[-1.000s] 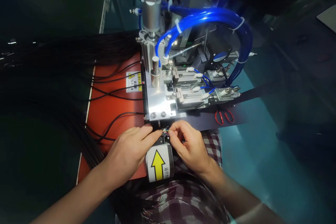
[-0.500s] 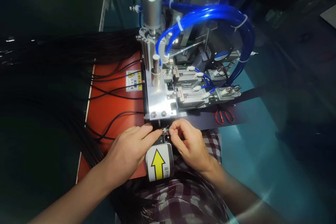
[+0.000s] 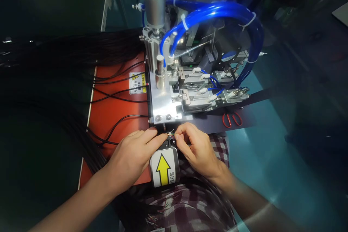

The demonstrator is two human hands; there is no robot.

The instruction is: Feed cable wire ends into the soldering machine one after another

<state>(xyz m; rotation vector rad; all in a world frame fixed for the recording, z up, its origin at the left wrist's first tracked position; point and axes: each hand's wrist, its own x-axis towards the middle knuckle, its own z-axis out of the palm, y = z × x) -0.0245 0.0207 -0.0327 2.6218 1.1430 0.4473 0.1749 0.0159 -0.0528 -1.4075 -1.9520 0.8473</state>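
Thin wires (image 3: pixel 171 134) lower centre of frame. Right hand (image 3: pixel 198 149): fingers pinched together on them; left hand (image 3: pixel 136 156): forefinger at wires, can't tell grip. Arrow label (image 3: pixel 163 168) below: "运行方…". Warning label (image 3: pixel 137 83), left of centre: "保养设备".

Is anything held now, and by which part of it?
The right hand apparently pinches thin coloured wires, probably near their ends; for the left hand, unclear.

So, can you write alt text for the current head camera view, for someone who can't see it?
A person's right hand pinches fine coloured wires, the left hand close beside, at the front of a metal machine with looping blue tubes. Nearer is a yellow arrow; black cables cross a red surface at left.
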